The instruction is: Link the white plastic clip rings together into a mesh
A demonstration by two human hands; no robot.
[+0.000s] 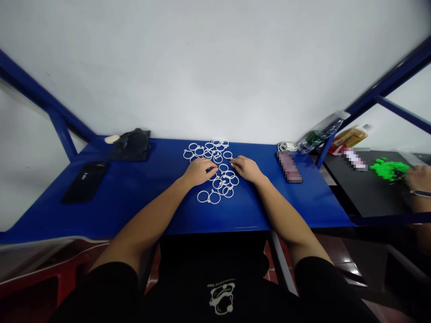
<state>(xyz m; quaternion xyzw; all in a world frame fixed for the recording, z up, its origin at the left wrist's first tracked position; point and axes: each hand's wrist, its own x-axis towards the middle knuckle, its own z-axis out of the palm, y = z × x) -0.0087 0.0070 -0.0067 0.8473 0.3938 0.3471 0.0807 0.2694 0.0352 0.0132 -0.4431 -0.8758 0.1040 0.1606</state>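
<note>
White plastic rings (215, 168), a few dozen at a guess, lie flat in one loose patch at the centre of the frame, on a blue table (134, 202) set against a pale wall. The patch runs from a row close to the wall down to two larger rings at its lower end, nearest the table's front edge. Many rings overlap, and whether any are linked together is too small to tell. The left hand (199, 172) rests palm down at the left margin of the patch, fingers curled loosely with the tips on a ring. The right hand (247, 168) lies opposite, at the right margin, its fingers reaching in to touch the rings — whether either hand actually pinches a ring cannot be told. The hands meet at the middle of the patch, so rings lie both above and below them. No second heap and no container for rings shows: all lie in the single patch, and no line between handled and unhandled rings can be drawn by eye. At the left of the frame are a black phone (85, 181) and, above it, a crumpled black bag (131, 144). Right of the patch are a coiled white cable (287, 146), a blurred flat object (289, 167) and two bottles (319, 134) at the table's corner. At far right, a black table (367, 193) carries bright green pieces (389, 169) beside another person's hand (417, 177).
</note>
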